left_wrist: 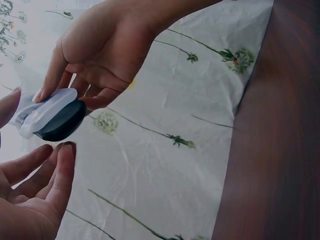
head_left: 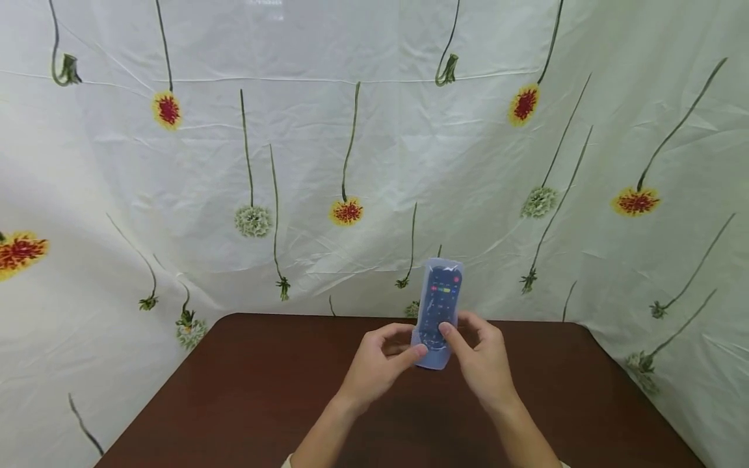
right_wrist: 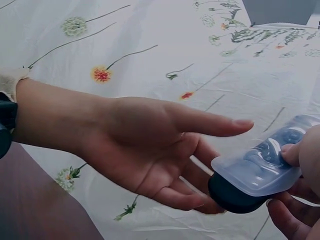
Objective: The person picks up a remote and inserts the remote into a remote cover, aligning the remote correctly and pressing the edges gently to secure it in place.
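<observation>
A dark remote control with coloured buttons is held above the table, tilted up, in a translucent cover. My right hand pinches it, its thumb on the button face and its fingers behind. In the left wrist view the remote's dark rounded back shows beneath the pale cover. My left hand is at the lower left end. In the right wrist view, the left thumb stands straight and apart from the cover, while the fingertips are at the remote's underside; whether they touch it I cannot tell.
Below both hands lies a dark brown table with rounded far corners. A white cloth printed with flowers hangs behind and around it. In the right wrist view, a grey panel appears at the upper right.
</observation>
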### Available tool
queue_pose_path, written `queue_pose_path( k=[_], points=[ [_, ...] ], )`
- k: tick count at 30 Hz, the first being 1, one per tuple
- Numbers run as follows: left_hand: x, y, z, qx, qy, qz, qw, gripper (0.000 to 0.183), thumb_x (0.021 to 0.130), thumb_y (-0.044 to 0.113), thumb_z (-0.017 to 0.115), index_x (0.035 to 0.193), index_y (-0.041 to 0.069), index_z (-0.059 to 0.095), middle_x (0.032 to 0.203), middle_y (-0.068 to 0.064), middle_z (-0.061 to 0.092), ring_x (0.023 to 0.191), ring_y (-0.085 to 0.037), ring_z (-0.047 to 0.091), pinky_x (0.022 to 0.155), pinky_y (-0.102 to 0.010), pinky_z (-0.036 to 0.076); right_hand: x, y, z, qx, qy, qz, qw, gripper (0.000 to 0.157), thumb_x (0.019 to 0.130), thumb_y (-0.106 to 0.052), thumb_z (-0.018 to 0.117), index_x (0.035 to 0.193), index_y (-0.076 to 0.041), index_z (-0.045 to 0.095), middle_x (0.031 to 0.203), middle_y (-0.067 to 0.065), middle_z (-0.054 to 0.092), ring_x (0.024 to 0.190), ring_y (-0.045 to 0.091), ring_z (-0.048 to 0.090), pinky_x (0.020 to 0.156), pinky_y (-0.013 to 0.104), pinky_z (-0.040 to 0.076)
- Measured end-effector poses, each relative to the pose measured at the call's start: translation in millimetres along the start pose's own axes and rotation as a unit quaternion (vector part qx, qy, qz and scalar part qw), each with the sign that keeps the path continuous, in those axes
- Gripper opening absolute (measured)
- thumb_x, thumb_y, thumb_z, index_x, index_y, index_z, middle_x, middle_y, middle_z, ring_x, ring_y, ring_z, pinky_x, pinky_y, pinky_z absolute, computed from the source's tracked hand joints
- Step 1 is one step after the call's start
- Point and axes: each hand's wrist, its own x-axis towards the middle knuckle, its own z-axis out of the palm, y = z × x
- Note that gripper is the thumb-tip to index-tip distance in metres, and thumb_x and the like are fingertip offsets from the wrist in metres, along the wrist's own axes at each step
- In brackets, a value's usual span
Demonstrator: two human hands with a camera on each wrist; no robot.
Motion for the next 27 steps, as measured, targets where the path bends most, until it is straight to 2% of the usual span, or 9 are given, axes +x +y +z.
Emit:
queue_pose_path(
  k=[3,6,11,15,22,27],
  points=[
    [-0.6,-3.3,3.6,-0.008,-0.034,-0.015,0.9993,0.038,0.091,0.01,0.081,0.125,-0.002,0.069,0.108,-0.012,0.074,0.092,-0.024,0.075,0.081,-0.034,0.06,1.7,-0.6,-3.5,0.005,0.023,0.002,1.0,0.019,0.1,-0.009,0.071,0.115,0.003,0.072,0.1,0.013,0.072,0.089,0.023,0.065,0.075,0.027,0.054],
    [-0.3,-5.3,8.0,-0.031,-0.048,-0.018,0.9982,0.037,0.089,0.002,0.08,0.123,-0.006,0.068,0.103,-0.015,0.075,0.087,-0.022,0.075,0.078,-0.035,0.061,3.1,-1.5,-5.0,0.011,0.036,0.005,0.999,0.02,0.1,-0.008,0.07,0.117,0.004,0.072,0.103,0.015,0.072,0.089,0.023,0.064,0.075,0.027,0.055],
    [-0.1,-6.3,13.4,-0.08,-0.032,-0.024,0.996,0.031,0.09,-0.007,0.074,0.119,-0.014,0.066,0.1,-0.022,0.075,0.084,-0.021,0.075,0.075,-0.035,0.061,3.7,-3.5,-3.7,0.016,0.044,0.007,0.999,0.022,0.101,-0.007,0.069,0.119,0.006,0.07,0.108,0.018,0.072,0.091,0.022,0.066,0.076,0.026,0.055],
    [-0.8,-5.9,14.6,-0.098,-0.017,-0.034,0.9945,0.028,0.09,-0.009,0.073,0.115,-0.016,0.065,0.099,-0.023,0.074,0.084,-0.023,0.075,0.078,-0.035,0.061,3.0,-4.1,-2.1,0.013,0.042,0.012,0.999,0.024,0.102,-0.009,0.068,0.12,0.006,0.069,0.109,0.018,0.071,0.091,0.021,0.066,0.076,0.026,0.055],
    [-0.6,-3.5,14.2,-0.126,-0.018,-0.043,0.991,0.027,0.089,-0.011,0.073,0.113,-0.018,0.064,0.1,-0.028,0.073,0.084,-0.022,0.076,0.079,-0.035,0.061,2.9,-1.4,-0.1,0.031,0.035,0.015,0.999,0.023,0.102,-0.009,0.067,0.119,0.007,0.07,0.105,0.018,0.071,0.086,0.02,0.068,0.072,0.027,0.057],
    [-0.8,-3.7,13.3,-0.131,-0.018,-0.043,0.9903,0.027,0.089,-0.012,0.073,0.113,-0.018,0.064,0.099,-0.026,0.074,0.083,-0.022,0.076,0.08,-0.036,0.061,1.3,0.3,2.9,0.032,0.031,0.015,0.999,0.023,0.104,-0.01,0.065,0.118,0.007,0.07,0.104,0.018,0.071,0.084,0.019,0.069,0.07,0.027,0.057]
  ],
)
